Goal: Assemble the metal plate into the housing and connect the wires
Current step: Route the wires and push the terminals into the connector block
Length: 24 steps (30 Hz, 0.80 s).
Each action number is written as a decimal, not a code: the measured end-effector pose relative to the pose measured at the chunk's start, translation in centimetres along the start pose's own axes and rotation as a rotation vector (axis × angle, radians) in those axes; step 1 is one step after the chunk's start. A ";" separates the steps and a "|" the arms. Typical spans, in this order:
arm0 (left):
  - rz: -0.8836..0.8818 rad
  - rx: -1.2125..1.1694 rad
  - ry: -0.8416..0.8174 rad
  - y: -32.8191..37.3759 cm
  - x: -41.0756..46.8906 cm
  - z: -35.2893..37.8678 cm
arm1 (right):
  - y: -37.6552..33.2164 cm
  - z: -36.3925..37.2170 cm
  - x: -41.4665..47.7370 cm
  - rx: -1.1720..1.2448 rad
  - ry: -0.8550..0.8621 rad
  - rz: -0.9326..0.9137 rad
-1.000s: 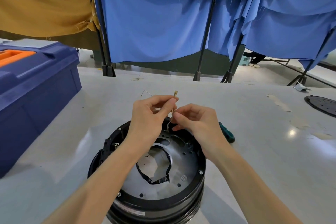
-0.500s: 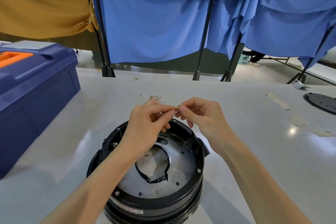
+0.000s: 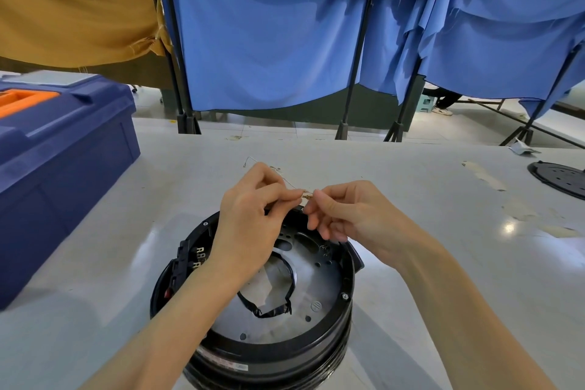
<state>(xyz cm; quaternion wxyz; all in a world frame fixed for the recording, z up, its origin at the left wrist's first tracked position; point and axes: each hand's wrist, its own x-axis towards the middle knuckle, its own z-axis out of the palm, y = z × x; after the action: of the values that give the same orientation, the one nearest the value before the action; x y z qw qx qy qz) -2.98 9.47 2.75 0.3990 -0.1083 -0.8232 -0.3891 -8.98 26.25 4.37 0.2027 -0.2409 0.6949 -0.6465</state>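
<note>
A round black housing (image 3: 343, 320) stands on the white table in front of me. A grey metal plate (image 3: 319, 291) lies inside it, with a black-edged opening in its middle. Above the housing's far rim, my left hand (image 3: 250, 218) and my right hand (image 3: 345, 212) pinch the two ends of a thin wire, and a small brass terminal (image 3: 307, 195) shows between the fingertips. The wire's loose end (image 3: 250, 160) trails on the table behind my left hand. My forearms hide part of the plate and the rim.
A large blue toolbox (image 3: 63, 161) with an orange handle sits on the table at the left. A black round disc (image 3: 560, 179) lies at the far right edge. Blue curtains on black stands (image 3: 356, 73) hang behind the table.
The terminal stood upright above my left fingers; now both hands have drawn level and hold it horizontally between their fingertips. My right hand has risen slightly.
</note>
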 end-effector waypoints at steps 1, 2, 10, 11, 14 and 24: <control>0.020 0.017 0.003 -0.1 0.0 0.0 | 0.0 0.0 0.0 0.019 -0.013 0.005; 0.039 0.035 0.004 -0.1 0.0 0.0 | 0.0 0.1 -0.1 0.041 -0.022 0.007; -0.100 -0.017 -0.109 -0.4 -0.1 0.0 | 0.0 -0.1 -0.1 -0.100 0.009 -0.070; -0.128 -0.019 -0.141 -0.4 -0.2 0.0 | 0.1 0.0 -0.1 -0.129 0.028 -0.083; -0.236 -0.046 -0.217 -0.5 -0.3 0.0 | 0.5 0.2 0.1 -0.184 0.079 -0.114; -0.330 -0.045 -0.374 -0.4 -1.0 -0.3 | 2.3 0.2 1.0 -0.375 0.413 -0.155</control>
<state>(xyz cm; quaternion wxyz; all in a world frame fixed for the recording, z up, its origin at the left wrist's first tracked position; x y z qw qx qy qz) -2.35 9.06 1.91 0.1681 -0.0514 -0.8804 -0.4404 -9.79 25.59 2.07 -0.0411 -0.1897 0.8084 -0.5557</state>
